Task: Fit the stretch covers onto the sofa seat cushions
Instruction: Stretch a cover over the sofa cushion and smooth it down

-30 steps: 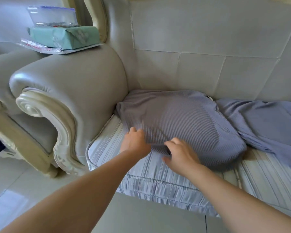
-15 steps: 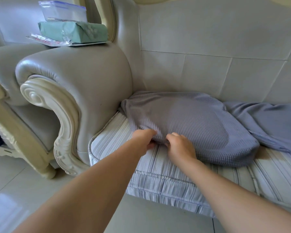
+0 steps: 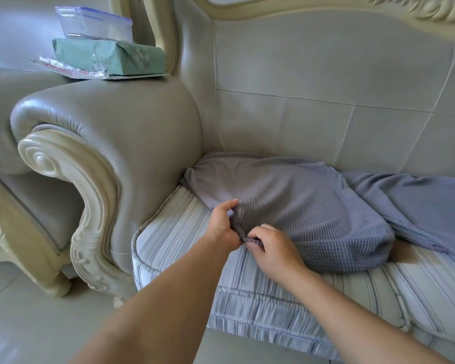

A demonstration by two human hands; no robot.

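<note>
Both hands closer together than before: left hand [image 3: 222,224] and right hand [image 3: 273,248] pinch cover [image 3: 300,206] edge on cushion [image 3: 174,232].

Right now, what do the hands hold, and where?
Both hands, left hand and right hand, pinch the grey stretch cover at its near front edge.

Stretch cover [image 3: 286,206] lies bunched on the left seat cushion [image 3: 174,232], pushed toward the back corner beside the armrest [image 3: 103,122]. Second cover [image 3: 418,206] lies right of it, touching, against the backrest [image 3: 326,74]. Both hands at the first cover's front edge: left hand [image 3: 222,224] just left of right hand [image 3: 273,248]. Tissue pack [image 3: 108,56] on armrest top, plastic bag [image 3: 95,22] on it.
</note>
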